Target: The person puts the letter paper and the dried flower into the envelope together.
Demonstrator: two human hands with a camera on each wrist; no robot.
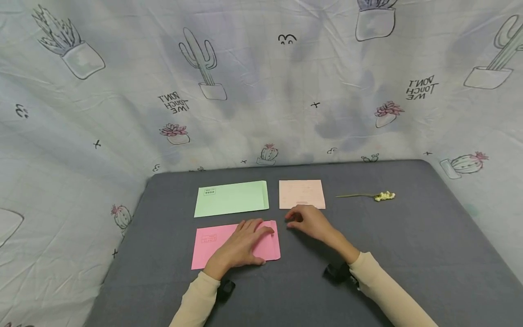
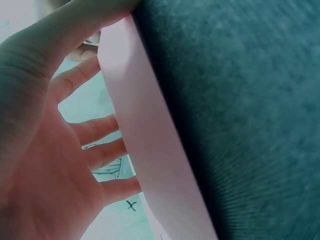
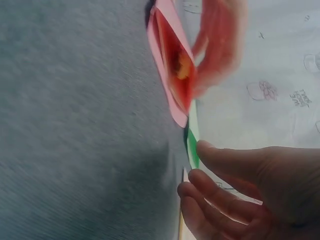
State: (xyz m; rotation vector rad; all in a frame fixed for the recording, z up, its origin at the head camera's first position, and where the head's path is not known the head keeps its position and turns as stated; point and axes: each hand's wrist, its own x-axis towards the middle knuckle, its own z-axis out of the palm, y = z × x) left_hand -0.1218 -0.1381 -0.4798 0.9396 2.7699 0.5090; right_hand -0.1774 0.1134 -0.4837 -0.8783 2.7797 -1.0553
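Observation:
On the dark grey table lies a pink envelope (image 1: 266,247), and my left hand (image 1: 242,244) rests over its right part with fingers spread. The thumb is at the envelope's near edge, the fingertips toward the far edge. In the right wrist view the mouth of the pink envelope (image 3: 156,35) gapes, with a yellowish patch visible inside. My right hand (image 1: 311,221) hovers right of the envelope, close to the front edge of a peach card or small envelope (image 1: 302,190). Its fingers curve loosely and hold nothing.
A light green envelope (image 1: 233,200) lies behind the pink one. Farther right is a thin stem with pale yellow flowers (image 1: 384,196). A white cloth (image 1: 253,118) printed with cacti hangs behind and beside the grey table (image 1: 392,254).

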